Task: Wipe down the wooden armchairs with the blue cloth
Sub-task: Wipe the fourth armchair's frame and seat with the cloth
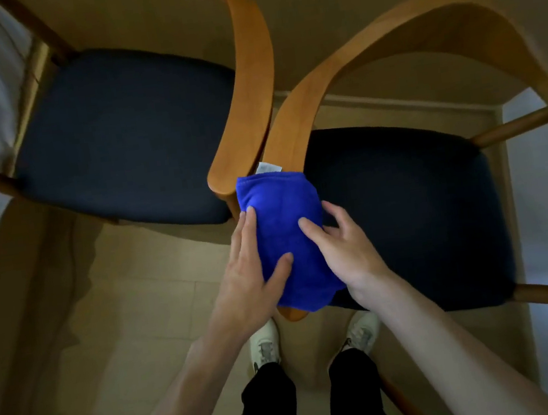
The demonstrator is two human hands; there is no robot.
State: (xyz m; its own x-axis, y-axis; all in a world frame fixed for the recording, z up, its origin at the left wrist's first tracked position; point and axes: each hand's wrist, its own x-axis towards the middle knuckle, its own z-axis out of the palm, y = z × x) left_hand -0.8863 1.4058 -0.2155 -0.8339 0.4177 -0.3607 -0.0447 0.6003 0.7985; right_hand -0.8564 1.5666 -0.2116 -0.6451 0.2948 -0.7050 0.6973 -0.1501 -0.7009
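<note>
Both our hands on the blue cloth (285, 237), draped over the near end of the right armchair's (416, 31) armrest.

Our left hand (249, 272) and right hand (343, 250) press it with fingers relaxed and spread, neither curled around it; the left armchair (249, 72) stands just beside.

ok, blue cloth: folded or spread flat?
Folded: the blue cloth is a thick pad draped over the right wooden armchair's armrest, left hand and right hand pressing it.
</note>
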